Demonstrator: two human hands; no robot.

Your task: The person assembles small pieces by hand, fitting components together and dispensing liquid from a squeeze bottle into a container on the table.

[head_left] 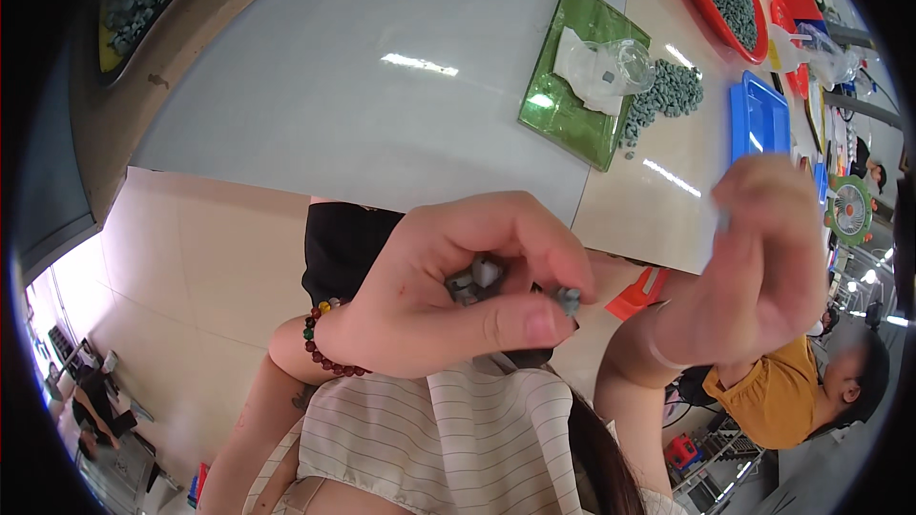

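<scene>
My left hand, with a beaded bracelet on its wrist, is curled in front of my body. Several small grey-green stones lie in its palm, and another small stone is pinched between its thumb and forefinger. To the right, my right hand is raised and smeared by motion. Its fingers look pinched together on a tiny greyish piece, too blurred to name. Beyond the hands, a green glass plate on the table carries a white cloth and a clear plastic cup.
Beside the green plate is a heap of grey-green stones. A red tray full of stones and a blue tray stand farther right. Another stone-filled container is at the far left. A person in yellow sits at right.
</scene>
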